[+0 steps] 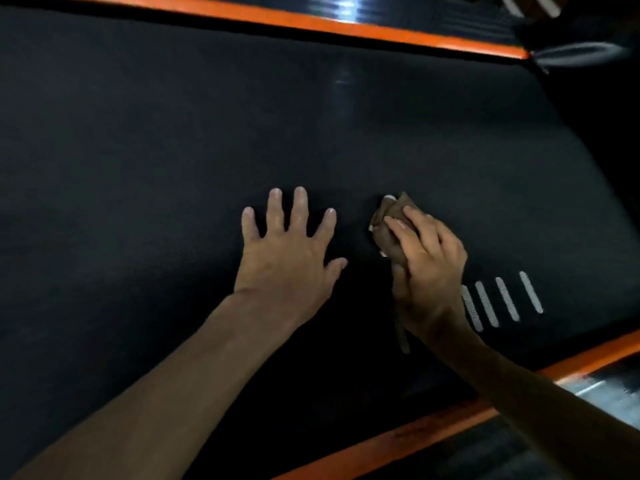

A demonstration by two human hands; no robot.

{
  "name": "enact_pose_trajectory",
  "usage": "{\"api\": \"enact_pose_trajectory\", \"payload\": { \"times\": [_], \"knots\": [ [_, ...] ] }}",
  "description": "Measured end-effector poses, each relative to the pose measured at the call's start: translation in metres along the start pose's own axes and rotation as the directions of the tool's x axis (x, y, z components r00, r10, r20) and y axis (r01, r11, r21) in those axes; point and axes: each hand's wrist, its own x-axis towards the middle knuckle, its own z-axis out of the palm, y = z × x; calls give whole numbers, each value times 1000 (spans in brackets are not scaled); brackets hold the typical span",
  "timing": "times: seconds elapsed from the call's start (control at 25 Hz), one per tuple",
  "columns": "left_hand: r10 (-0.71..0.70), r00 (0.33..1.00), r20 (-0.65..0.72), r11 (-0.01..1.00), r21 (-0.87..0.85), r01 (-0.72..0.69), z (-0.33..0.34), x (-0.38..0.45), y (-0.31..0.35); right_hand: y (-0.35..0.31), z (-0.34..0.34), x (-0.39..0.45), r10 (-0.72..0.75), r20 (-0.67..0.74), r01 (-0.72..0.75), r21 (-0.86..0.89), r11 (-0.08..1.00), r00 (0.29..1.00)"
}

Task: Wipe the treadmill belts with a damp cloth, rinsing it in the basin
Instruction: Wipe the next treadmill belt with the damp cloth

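Observation:
The black treadmill belt [173,140] fills most of the head view. My left hand [289,251] lies flat on it near the middle, fingers spread, holding nothing. Just to its right, my right hand [427,268] is closed on a bunched brown cloth [389,223] and presses it onto the belt. The cloth sticks out past my fingertips, and a thin tail of it hangs below my wrist. No basin is in view.
An orange side rail [311,24] runs along the far edge of the belt, and another orange rail [433,431] runs along the near right edge. Several white dashes [507,299] are printed on the belt right of my right hand. Dark machine parts [575,53] sit at the top right.

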Motion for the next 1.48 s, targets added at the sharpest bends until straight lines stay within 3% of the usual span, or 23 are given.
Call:
{"api": "enact_pose_trajectory", "payload": {
  "times": [0.16,0.44,0.76,0.96,1.08,1.16,1.32,1.48],
  "knots": [
    [25,1000,2,999,42,-25,-6,6,1,-8,-1,6,38,13,-37,-45,998,999],
    [-149,989,9,989,26,149,-16,28,33,-1,-5,7,-26,44,25,35,999,999],
    [-307,936,170,952,48,304,-28,44,77,7,-4,11,-71,100,61,101,993,992],
    [-351,890,291,924,-49,380,-35,49,85,33,-14,24,-279,193,242,196,950,940],
    [-368,860,354,912,-41,407,-35,50,86,72,-34,41,-422,219,297,440,847,880],
    [-376,863,338,903,-77,423,-32,49,87,104,-48,57,-388,169,244,541,805,906],
    [-381,854,354,889,-113,443,-33,48,83,168,-66,103,-224,35,176,507,844,974],
    [-389,852,350,891,-91,444,-31,51,84,231,-73,144,93,-45,-61,475,878,995]
  ]
}}
